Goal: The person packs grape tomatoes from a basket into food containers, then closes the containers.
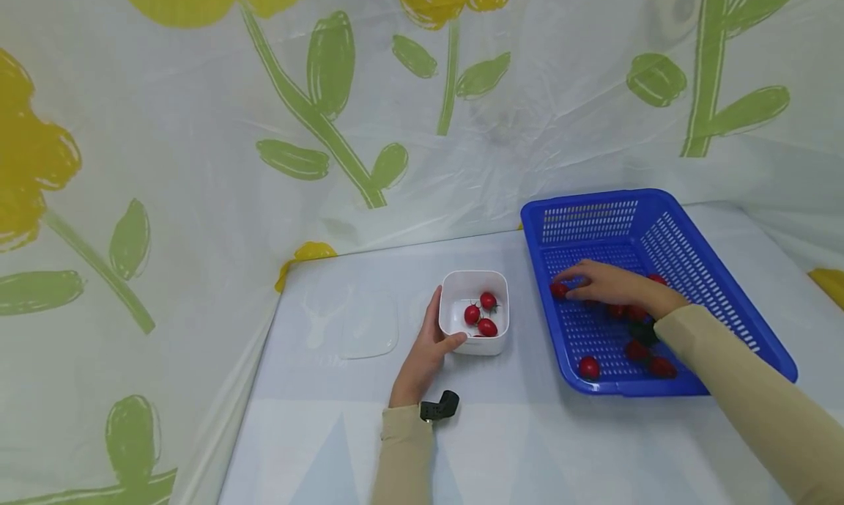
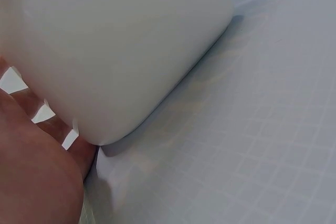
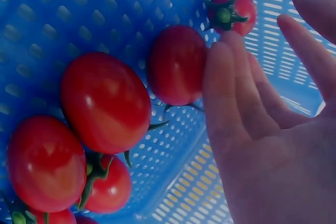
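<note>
My left hand (image 1: pixel 425 355) grips a small white square container (image 1: pixel 473 344), thumb at its near rim and fingers along its left side. Several red cherry tomatoes (image 1: pixel 487 327) lie inside. In the left wrist view, the container's side wall (image 2: pixel 121 51) fills much of the picture above the palm (image 2: pixel 37 166). My right hand (image 1: pixel 609 283) reaches into a blue perforated basket (image 1: pixel 576 390). Its fingertips are at a tomato (image 3: pixel 231 13) by the left wall, thumb and fingers spread apart. A larger tomato (image 3: pixel 177 65) sits beside those fingers. The forearm hides part of the basket.
A clear, flat square lid (image 1: pixel 369 325) lies on the white-covered table left of the container. More tomatoes (image 1: pixel 589 367) are spread over the basket floor. A curtain with yellow flowers (image 1: pixel 198 160) hangs behind the table. A black strap device (image 1: pixel 439 406) sits on my left wrist.
</note>
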`<control>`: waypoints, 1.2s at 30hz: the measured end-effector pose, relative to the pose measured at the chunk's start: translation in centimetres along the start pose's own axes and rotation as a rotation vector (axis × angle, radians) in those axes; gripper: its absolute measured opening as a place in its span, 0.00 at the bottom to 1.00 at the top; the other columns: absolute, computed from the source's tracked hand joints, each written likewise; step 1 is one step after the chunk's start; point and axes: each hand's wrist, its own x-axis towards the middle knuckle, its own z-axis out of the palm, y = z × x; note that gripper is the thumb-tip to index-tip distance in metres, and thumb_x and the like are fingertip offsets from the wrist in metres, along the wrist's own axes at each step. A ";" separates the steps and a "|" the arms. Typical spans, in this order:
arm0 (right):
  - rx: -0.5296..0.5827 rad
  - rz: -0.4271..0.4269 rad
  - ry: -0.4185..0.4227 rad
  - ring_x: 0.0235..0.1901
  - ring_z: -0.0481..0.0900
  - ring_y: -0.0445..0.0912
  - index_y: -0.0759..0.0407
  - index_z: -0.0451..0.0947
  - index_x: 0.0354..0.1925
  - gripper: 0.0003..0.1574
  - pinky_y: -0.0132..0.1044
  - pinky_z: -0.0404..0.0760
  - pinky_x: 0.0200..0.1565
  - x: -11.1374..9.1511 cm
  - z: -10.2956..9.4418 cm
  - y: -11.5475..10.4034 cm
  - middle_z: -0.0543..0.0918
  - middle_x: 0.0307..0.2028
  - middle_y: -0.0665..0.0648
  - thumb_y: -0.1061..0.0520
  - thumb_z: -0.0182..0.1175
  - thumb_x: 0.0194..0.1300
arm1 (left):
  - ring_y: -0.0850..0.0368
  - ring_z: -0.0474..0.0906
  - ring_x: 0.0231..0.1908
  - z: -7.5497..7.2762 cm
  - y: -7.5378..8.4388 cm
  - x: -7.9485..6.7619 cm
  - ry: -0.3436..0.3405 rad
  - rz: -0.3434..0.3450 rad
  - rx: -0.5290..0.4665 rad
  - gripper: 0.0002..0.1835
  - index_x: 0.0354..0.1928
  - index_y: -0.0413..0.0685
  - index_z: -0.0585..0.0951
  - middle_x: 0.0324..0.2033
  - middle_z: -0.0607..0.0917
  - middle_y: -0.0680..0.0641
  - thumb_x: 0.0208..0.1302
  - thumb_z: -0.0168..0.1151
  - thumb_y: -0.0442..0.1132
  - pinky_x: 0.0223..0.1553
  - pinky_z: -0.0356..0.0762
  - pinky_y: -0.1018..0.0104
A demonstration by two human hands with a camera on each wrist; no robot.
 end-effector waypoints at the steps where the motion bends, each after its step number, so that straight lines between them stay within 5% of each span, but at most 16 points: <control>1: -0.004 -0.005 -0.006 0.42 0.71 0.52 0.59 0.74 0.53 0.23 0.49 0.72 0.44 0.1 0.0 0.0 0.74 0.46 0.62 0.53 0.57 0.60 | 0.47 0.42 0.66 0.0 0.1 0.0 -0.004 -0.001 0.004 0.46 0.69 0.64 0.41 0.68 0.43 0.51 0.57 0.60 0.44 0.59 0.54 0.51; 5: 0.003 0.024 -0.048 0.38 0.71 0.49 0.59 0.74 0.53 0.23 0.45 0.74 0.40 0.6 0.1 0.0 0.74 0.44 0.59 0.54 0.58 0.59 | 0.47 0.41 0.66 0.0 0.2 -0.1 -0.009 0.002 -0.001 0.46 0.69 0.64 0.41 0.68 0.43 0.51 0.57 0.60 0.43 0.59 0.54 0.50; 14: -0.049 0.038 -0.158 0.46 0.74 0.53 0.61 0.74 0.52 0.21 0.54 0.69 0.49 1.3 0.9 0.1 0.78 0.46 0.59 0.61 0.57 0.58 | 0.48 0.42 0.66 0.1 -0.2 -0.3 -0.010 0.001 -0.026 0.46 0.69 0.63 0.41 0.68 0.43 0.52 0.57 0.61 0.42 0.60 0.51 0.51; 27: -0.176 0.035 -0.091 0.37 0.77 0.48 0.60 0.77 0.45 0.18 0.50 0.74 0.42 1.6 1.2 -0.9 0.80 0.36 0.54 0.62 0.63 0.52 | 0.48 0.41 0.66 0.0 -0.2 -0.1 -0.003 0.016 0.013 0.46 0.69 0.62 0.40 0.68 0.42 0.51 0.57 0.60 0.43 0.60 0.51 0.51; 36: -0.153 0.093 -0.042 0.36 0.77 0.50 0.63 0.76 0.47 0.21 0.49 0.76 0.40 1.1 1.2 -0.8 0.80 0.38 0.57 0.54 0.61 0.56 | 0.54 0.43 0.66 -0.3 -2.6 0.6 0.033 0.019 0.011 0.43 0.68 0.71 0.44 0.68 0.45 0.57 0.58 0.58 0.36 0.59 0.55 0.54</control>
